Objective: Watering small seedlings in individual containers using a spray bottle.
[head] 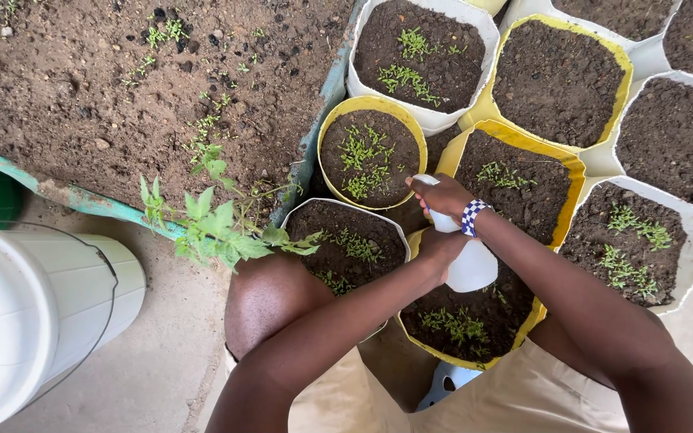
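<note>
Where soil bags [369,157] crowd concrete floor [162,361], hands grip bottle [470,265].

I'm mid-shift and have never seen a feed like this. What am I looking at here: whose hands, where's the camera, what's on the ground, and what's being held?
There is one picture, taken by a camera worn on a person's head and looking down past their knees. No machine is involved: both bare hands are the person's own. The right hand, with a checked wristband, grips the top of a white spray bottle, and the left hand steadies its body. Below them, soil-filled grow bags in white and yellow hold tiny green seedlings. At upper left lies a soil bed with a leafy plant at its edge, and a white bucket stands at lower left.
</note>
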